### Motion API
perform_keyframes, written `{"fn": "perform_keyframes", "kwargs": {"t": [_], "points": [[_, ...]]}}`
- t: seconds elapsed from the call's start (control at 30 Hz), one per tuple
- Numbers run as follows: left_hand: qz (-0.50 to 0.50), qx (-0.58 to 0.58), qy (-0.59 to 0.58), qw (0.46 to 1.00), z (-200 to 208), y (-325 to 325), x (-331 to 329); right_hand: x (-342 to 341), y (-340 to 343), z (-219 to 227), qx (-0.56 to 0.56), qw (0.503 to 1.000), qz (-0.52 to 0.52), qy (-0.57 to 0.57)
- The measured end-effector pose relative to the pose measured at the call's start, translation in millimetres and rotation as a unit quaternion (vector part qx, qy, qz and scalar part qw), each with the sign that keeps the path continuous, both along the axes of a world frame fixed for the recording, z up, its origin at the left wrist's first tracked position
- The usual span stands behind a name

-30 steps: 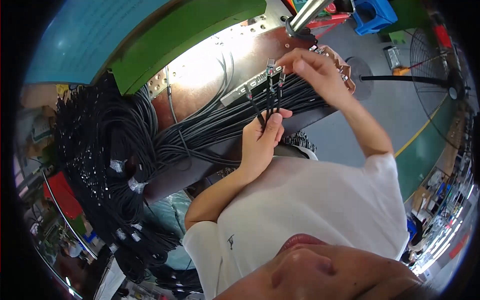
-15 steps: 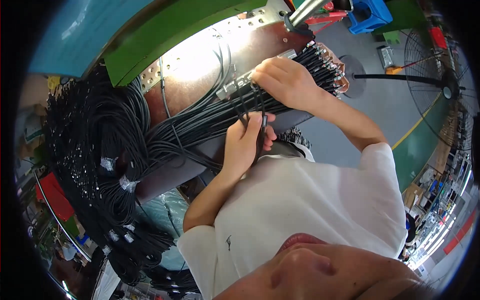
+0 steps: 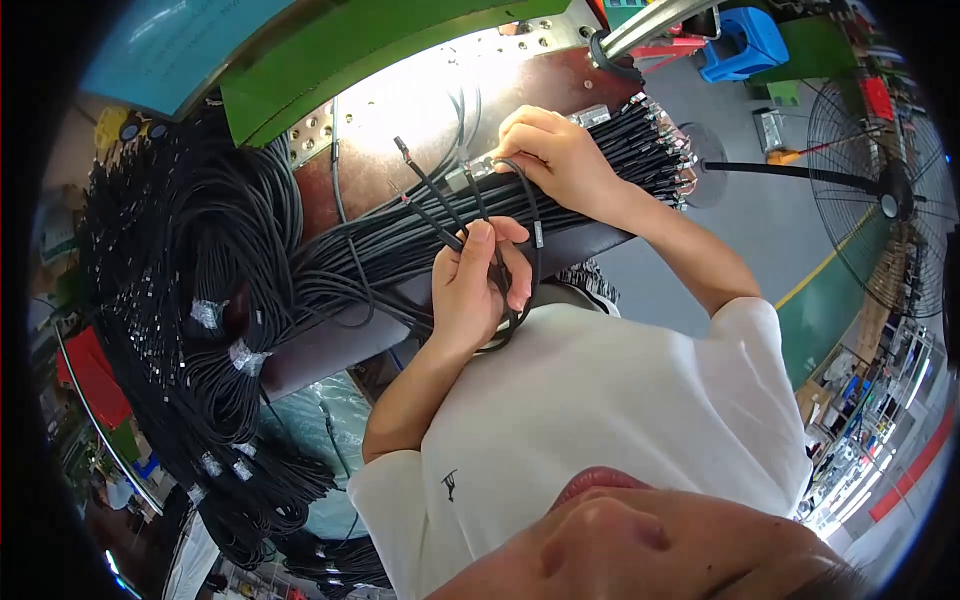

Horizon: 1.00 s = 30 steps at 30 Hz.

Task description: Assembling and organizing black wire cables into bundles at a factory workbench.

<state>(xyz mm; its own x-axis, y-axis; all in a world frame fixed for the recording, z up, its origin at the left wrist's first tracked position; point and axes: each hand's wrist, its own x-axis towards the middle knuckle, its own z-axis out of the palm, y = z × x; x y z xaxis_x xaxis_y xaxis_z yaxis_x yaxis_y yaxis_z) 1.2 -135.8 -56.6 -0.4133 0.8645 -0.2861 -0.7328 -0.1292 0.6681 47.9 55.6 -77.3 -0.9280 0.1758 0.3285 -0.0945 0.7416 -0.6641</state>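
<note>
My left hand is closed round several black cables, and their short ends fan out above its thumb and fingers. My right hand is closed, its thumb and fingertips pinching the end of another black cable that curves down beside the left hand. Those fingertips are at a silver metal bar, partly hidden behind the hand and the cables. Under both hands, a long bundle of black cables lies across the workbench, its metal-tipped ends at the right.
Coiled black cables hang in a large mass at the left. A green machine part borders the brightly lit bench. A metal tube rises at the far right. A standing fan and a blue stool stand beyond.
The cable ends in my left hand, close to the metal bar before, now spread apart up and to the left. My right hand has shifted slightly at the bar, with one cable bending from its fingertips.
</note>
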Motion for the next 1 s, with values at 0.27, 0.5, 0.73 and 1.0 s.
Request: {"fn": "perform_keyframes", "kwargs": {"t": [0.27, 0.5, 0.73, 1.0], "points": [[-0.033, -0.016, -0.002, 0.999, 5.6, 3.1, 2.6, 2.6, 0.2, -0.3, 0.040, 0.999, -0.003, 0.023], [-0.164, -0.077, 0.013, 0.983, 24.7, 13.9, -4.3, 11.9, -4.0, 30.2, 0.189, 0.973, 0.023, 0.129], [-0.110, -0.105, 0.199, 0.968, 36.7, 14.1, -19.1, 17.5, 14.2, 4.3, 0.094, 0.995, -0.020, 0.026], [-0.214, -0.116, 0.077, 0.967, 26.6, 24.9, -17.5, 15.6, 23.5, 23.3, 0.189, 0.980, -0.004, 0.069]]}}
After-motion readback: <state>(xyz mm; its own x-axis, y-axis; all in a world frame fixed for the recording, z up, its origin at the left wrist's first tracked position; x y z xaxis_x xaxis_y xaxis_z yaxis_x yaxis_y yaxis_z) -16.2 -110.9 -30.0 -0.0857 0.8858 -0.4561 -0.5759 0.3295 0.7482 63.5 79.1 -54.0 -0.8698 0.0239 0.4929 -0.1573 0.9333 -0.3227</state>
